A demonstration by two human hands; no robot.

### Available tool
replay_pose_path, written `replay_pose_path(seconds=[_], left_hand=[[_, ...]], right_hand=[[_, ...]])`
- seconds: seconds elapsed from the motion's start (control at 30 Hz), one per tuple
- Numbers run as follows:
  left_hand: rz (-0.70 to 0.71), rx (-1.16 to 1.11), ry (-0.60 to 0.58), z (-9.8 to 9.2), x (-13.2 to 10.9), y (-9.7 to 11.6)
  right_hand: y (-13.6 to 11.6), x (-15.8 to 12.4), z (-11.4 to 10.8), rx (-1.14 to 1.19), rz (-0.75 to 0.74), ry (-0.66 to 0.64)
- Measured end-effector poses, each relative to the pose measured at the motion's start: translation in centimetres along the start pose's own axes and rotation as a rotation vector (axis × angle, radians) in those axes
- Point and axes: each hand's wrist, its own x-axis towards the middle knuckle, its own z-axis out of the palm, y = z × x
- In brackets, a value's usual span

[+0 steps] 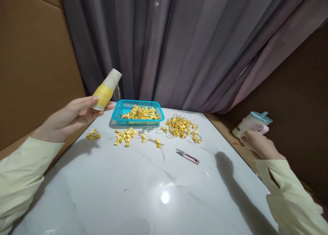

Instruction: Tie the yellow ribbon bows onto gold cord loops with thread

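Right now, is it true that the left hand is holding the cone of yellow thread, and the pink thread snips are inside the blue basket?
Not quite: the head view shows the pink thread snips lying on the white table, outside the blue basket. The left hand is indeed holding the cone of yellow thread.

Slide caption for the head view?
Left hand holds a yellow thread cone, right hand at a lidded cup, snips between them.

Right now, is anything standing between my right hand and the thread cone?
In the head view, yes: the mug, right at your right hand, then the pile of yellow bows and blue basket, both lower than the thread cone.
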Motion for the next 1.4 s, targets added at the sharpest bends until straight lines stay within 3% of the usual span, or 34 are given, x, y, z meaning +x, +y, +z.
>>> replay_pose_path(seconds=[0.1,0.2,0.33,0.43,0.47,0.53,0.6,0.67,0.73,0.93,1.17,1.4], left_hand=[[-0.006,-0.012,-0.022,0.5,-0.4,-0.2],[-0.039,-0.009,-0.046,1.0,-0.5,-0.4],[-0.104,0.032,-0.184,1.3,-0.6,-1.4],[-0.170,0.070,-0.351,1.6,-0.8,-2.5],[-0.192,0.083,-0.399,1.7,-0.9,-2.9],[-0.223,0.103,-0.493,2.2,-1.2,-3.4],[-0.235,0.104,-0.573,2.6,-1.6,-3.6],[-0.239,0.093,-0.628,3.0,-1.8,-3.7],[-0.239,0.069,-0.660,3.1,-1.9,-3.8],[-0.238,-0.126,-0.672,2.8,-1.7,-4.0],[-0.279,-0.369,-0.721,1.9,-1.3,-4.1],[-0.264,-0.334,-0.689,1.9,-1.2,-4.5]], right_hand=[[0.0,-0.1,-1.0,-0.214,0.073,0.159],[-1.5,-0.1,-1.1,-0.350,0.097,0.289],[-5.7,-0.2,1.1,-0.257,0.026,0.170],[-10.6,-0.9,5.0,-0.082,-0.053,-0.035],[-12.4,-1.4,6.7,0.022,-0.086,-0.163],[-16.1,-2.7,10.4,0.476,-0.081,-0.534],[-19.3,-4.0,14.1,0.752,-0.065,-0.771],[-21.6,-4.9,17.3,0.907,0.014,-0.944],[-22.9,-5.3,19.4,0.995,0.050,-1.023],[-23.2,-4.7,20.3,0.962,-0.049,-1.097],[-20.3,-2.8,19.3,0.951,-0.061,-1.096],[-17.7,-2.4,17.3,1.062,0.002,-1.081]])
